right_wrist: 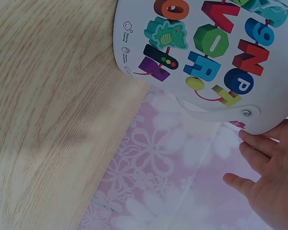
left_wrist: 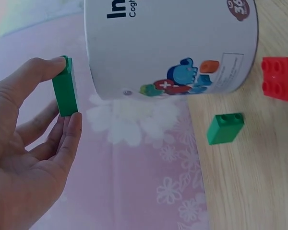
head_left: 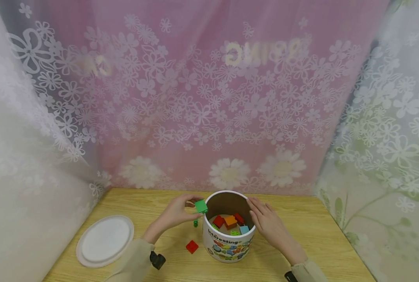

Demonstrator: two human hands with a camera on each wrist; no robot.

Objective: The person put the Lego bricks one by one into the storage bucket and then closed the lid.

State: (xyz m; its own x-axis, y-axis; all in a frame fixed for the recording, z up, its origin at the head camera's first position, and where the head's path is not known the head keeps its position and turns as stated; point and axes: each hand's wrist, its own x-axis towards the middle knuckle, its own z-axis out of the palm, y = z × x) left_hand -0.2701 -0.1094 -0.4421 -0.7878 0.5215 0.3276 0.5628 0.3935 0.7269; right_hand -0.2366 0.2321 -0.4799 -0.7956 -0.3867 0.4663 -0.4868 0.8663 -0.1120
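A green building block [head_left: 201, 206] is pinched between the thumb and fingers of my left hand [head_left: 177, 212], beside the left rim of a white printed bucket [head_left: 227, 250]. In the left wrist view the held block [left_wrist: 66, 91] stands apart from the bucket's wall [left_wrist: 134, 52]. My right hand [head_left: 269, 225] rests on the bucket's right rim with its fingers extended; the right wrist view shows the fingers [right_wrist: 259, 148] against the outer wall. Inside the bucket lie several blocks, among them an orange block [head_left: 230, 222], a red block [head_left: 218, 222] and a light blue block [head_left: 244, 229].
A red block [head_left: 192, 246] lies on the wooden table [head_left: 276, 266] left of the bucket. Behind it is a smaller green block [head_left: 195, 223], partly hidden by my left hand. A round white lid [head_left: 105, 241] lies at the far left. Floral curtains [head_left: 202, 98] enclose the table.
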